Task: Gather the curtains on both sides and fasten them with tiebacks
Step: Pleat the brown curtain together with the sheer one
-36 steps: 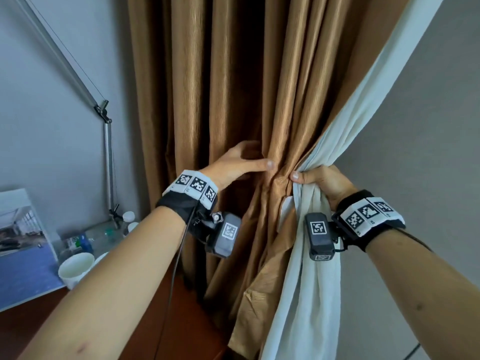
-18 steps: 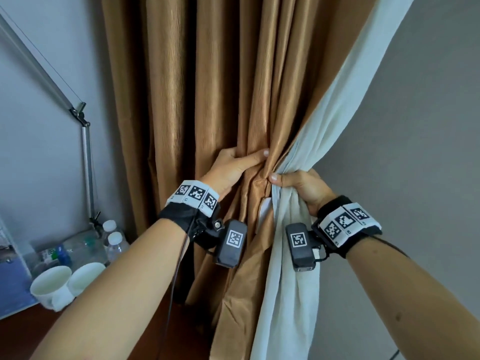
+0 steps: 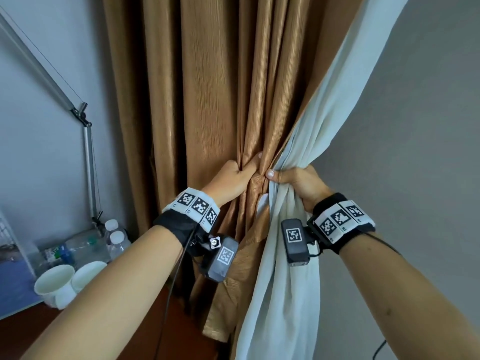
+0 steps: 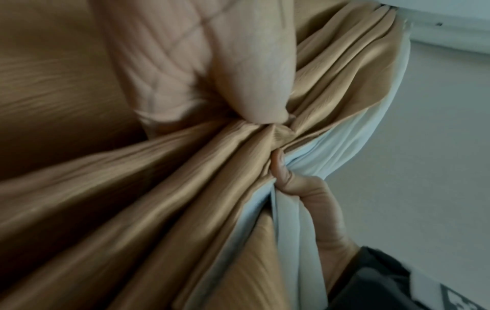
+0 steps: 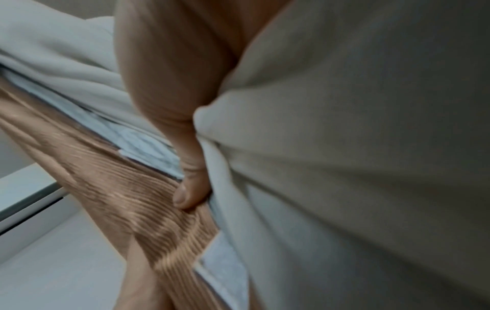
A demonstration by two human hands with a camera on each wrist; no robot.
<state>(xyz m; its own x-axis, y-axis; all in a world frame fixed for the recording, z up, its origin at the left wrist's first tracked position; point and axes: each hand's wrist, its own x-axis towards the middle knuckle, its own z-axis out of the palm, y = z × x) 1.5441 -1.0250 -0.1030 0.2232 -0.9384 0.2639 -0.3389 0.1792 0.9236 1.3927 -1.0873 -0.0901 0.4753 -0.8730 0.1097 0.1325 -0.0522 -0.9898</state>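
Note:
A ribbed brown curtain [image 3: 215,100] hangs in folds, with a white curtain [image 3: 335,100] along its right edge. My left hand [image 3: 233,175] grips a bunch of brown folds, thumb on top. Right beside it, my right hand [image 3: 298,180] grips the gathered white curtain, thumb tip almost touching the left thumb. The left wrist view shows the left hand [image 4: 238,73] on the brown folds [image 4: 159,188] and the right hand [image 4: 305,199] round the white cloth. A brown strip [image 3: 228,289] with a small white patch [image 3: 262,203] hangs below the hands. I cannot tell whether it is a tieback.
A metal lamp arm [image 3: 88,165] stands at the left against a grey wall. Below it are water bottles [image 3: 114,237] and two white cups [image 3: 55,284] on a dark wooden surface [image 3: 117,341]. A plain grey wall [image 3: 415,152] fills the right.
My left hand went from lying with straight fingers on the brown curtain to gripping its folds. Both hands came closer together and the cloth is bunched tighter.

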